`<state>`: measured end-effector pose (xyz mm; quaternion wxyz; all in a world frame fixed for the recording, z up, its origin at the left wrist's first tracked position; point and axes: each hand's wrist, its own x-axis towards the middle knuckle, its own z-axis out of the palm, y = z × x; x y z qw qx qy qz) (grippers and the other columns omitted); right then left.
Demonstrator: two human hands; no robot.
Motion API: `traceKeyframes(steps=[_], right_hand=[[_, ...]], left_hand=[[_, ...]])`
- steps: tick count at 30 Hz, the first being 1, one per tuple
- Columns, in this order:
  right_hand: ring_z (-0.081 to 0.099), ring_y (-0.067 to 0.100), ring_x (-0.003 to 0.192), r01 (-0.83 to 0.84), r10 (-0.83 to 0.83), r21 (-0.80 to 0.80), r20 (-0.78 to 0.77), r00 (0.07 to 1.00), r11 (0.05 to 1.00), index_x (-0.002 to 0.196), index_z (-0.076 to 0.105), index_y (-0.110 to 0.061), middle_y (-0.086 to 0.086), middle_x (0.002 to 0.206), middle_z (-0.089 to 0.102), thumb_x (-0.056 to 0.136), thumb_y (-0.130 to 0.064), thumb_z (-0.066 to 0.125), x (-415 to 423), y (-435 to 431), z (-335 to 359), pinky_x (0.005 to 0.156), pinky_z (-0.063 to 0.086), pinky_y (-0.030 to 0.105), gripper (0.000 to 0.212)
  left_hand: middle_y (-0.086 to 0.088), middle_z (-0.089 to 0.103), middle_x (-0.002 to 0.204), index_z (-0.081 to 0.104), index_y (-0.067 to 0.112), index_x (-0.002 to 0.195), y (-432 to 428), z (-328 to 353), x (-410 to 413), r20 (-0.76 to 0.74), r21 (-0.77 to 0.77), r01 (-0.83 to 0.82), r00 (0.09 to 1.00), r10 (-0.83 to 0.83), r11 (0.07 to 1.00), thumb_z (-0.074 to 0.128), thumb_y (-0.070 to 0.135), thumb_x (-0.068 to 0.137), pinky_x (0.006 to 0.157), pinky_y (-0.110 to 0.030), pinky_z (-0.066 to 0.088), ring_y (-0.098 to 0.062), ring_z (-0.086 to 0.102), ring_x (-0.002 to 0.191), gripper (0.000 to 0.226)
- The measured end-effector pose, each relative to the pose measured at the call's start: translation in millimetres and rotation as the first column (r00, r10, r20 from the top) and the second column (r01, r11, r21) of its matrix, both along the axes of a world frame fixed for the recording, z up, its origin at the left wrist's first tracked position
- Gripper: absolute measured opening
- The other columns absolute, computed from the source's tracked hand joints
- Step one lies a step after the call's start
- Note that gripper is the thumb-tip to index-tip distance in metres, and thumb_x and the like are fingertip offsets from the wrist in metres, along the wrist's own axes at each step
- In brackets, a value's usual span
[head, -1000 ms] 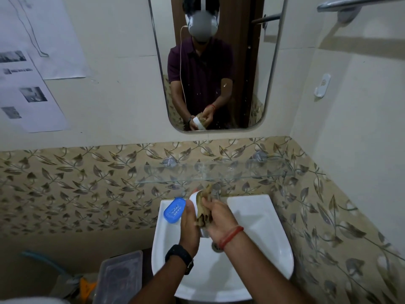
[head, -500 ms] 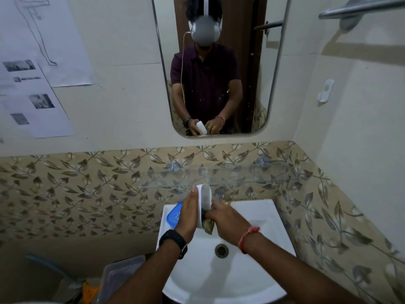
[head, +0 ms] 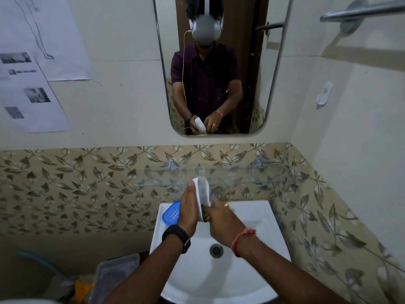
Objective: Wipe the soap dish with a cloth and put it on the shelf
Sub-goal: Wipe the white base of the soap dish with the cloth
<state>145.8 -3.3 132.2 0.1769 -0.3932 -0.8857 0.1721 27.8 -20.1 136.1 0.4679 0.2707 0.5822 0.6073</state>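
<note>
Above the sink, left hand grips the upright soap dish, right hand pinches cloth against its lower end; wall papers print unreadable.

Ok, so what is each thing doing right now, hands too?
left hand, holds the white soap dish on edge above the sink.
right hand, grips the cloth against the dish.
white soap dish, held upright, not yet on the shelf.
cloth, bunched, touching the dish's lower part.
blue soap tray, lying on the sink's back left corner.
glass shelf, fixed to the wall behind the hands.
</note>
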Motion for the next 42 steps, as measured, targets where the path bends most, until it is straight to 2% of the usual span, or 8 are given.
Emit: traceKeyframes(steps=[3, 6, 13, 16, 22, 26, 30, 42], right_hand=[[0.063, 0.017, 0.068, -0.009, -0.015, -0.413, -0.054, 0.998, 0.911, 0.073, 0.053, -0.015, 0.007, 0.082, 0.057, 0.084, -0.001, 0.052, 6.1, 1.6, 14.0, 0.052, 0.049, 0.02, 0.018], [0.063, 0.017, 0.068, -0.123, -0.159, -0.775, -0.278, 0.947, 0.62, 0.075, 0.063, -0.012, 0.012, 0.08, 0.063, 0.088, 0.0, 0.05, 12.7, 8.5, 22.5, 0.064, 0.051, 0.028, 0.022], [0.065, 0.032, 0.106, -0.575, -0.532, -0.757, -0.639, 0.555, 0.31, 0.128, 0.058, 0.003, 0.02, 0.116, 0.068, 0.099, 0.002, 0.044, -0.3, 20.2, 32.0, 0.1, 0.051, 0.044, 0.032], [0.068, 0.031, 0.103, -0.547, -0.597, -0.751, -0.643, 0.48, 0.37, 0.123, 0.063, -0.003, 0.019, 0.115, 0.07, 0.1, 0.0, 0.046, -10.6, 20.2, 36.4, 0.095, 0.054, 0.043, 0.029], [0.061, 0.004, 0.056, -0.247, 0.01, -0.497, -0.43, 0.903, 0.832, 0.084, 0.073, -0.023, -0.003, 0.068, 0.064, 0.087, 0.003, 0.053, 0.5, 10.3, 29.6, 0.051, 0.05, 0.022, 0.032], [0.054, 0.0, 0.076, -0.168, 0.168, -0.107, -0.011, 0.986, 0.98, 0.095, 0.075, -0.02, -0.01, 0.084, 0.046, 0.082, 0.009, 0.055, 8.0, 9.6, 15.1, 0.068, 0.04, 0.011, 0.037], [0.044, 0.014, 0.084, 0.086, -0.076, 0.239, -0.051, 0.996, 0.967, 0.095, 0.064, -0.022, -0.001, 0.091, 0.043, 0.083, 0.0, 0.059, 4.5, 24.7, 12.7, 0.065, 0.043, 0.024, 0.026], [0.056, 0.021, 0.09, -0.021, 0.015, -0.09, -0.059, 0.998, 0.996, 0.09, 0.068, -0.014, 0.006, 0.097, 0.053, 0.087, 0.0, 0.052, 6.5, -7.3, -18.9, 0.081, 0.051, 0.028, 0.022]], left_hand=[[-0.009, 0.058, 0.143, 0.05, 0.025, 0.146, -3.6, 3.0, 1.8, -0.06, 0.022, 0.014, 0.998, -0.013, 1.0, 0.036, 0.078, 0.078, 0.112, -0.053, 0.044, -0.028, 0.057, 0.128, 0.087], [-0.009, 0.054, 0.147, 0.048, 0.023, 0.148, -4.9, 4.4, 3.8, -0.032, 0.023, 0.02, 0.999, -0.019, 1.0, 0.038, 0.079, 0.075, 0.115, -0.053, 0.041, -0.029, 0.053, 0.134, 0.093], [-0.008, 0.076, 0.119, 0.07, 0.023, 0.122, -0.4, 3.5, 4.1, -0.063, 0.096, 0.066, 0.996, -0.061, 0.993, 0.039, 0.07, 0.087, 0.092, -0.037, 0.06, -0.02, 0.073, 0.11, 0.067], [-0.006, 0.076, 0.12, 0.07, 0.024, 0.123, -2.7, -0.2, 9.4, -0.014, 0.102, 0.046, 0.999, -0.045, 0.994, 0.039, 0.069, 0.089, 0.088, -0.032, 0.059, -0.018, 0.073, 0.11, 0.064], [-0.012, 0.069, 0.131, 0.058, 0.018, 0.14, -4.0, 6.1, -4.6, 0.066, 0.074, -0.01, 0.998, 0.005, 0.997, 0.04, 0.075, 0.083, 0.102, -0.052, 0.054, -0.028, 0.067, 0.119, 0.083], [-0.006, 0.065, 0.132, 0.056, 0.024, 0.14, -0.9, 3.2, -14.8, -0.079, 0.013, -0.002, 0.997, 0.003, 1.0, 0.035, 0.068, 0.097, 0.105, -0.048, 0.052, -0.025, 0.064, 0.12, 0.065], [-0.001, 0.08, 0.096, 0.076, 0.027, 0.1, -6.8, -3.5, -1.1, -0.243, -0.013, 0.121, 0.963, -0.12, 0.993, 0.039, 0.062, 0.1, 0.077, -0.028, 0.058, -0.018, 0.075, 0.093, 0.051], [-0.002, 0.064, 0.133, 0.06, 0.035, 0.134, -9.0, -1.2, 1.7, -0.151, 0.051, 0.122, 0.982, -0.113, 0.991, 0.045, 0.047, 0.103, 0.103, -0.038, 0.052, -0.019, 0.063, 0.118, 0.036]])
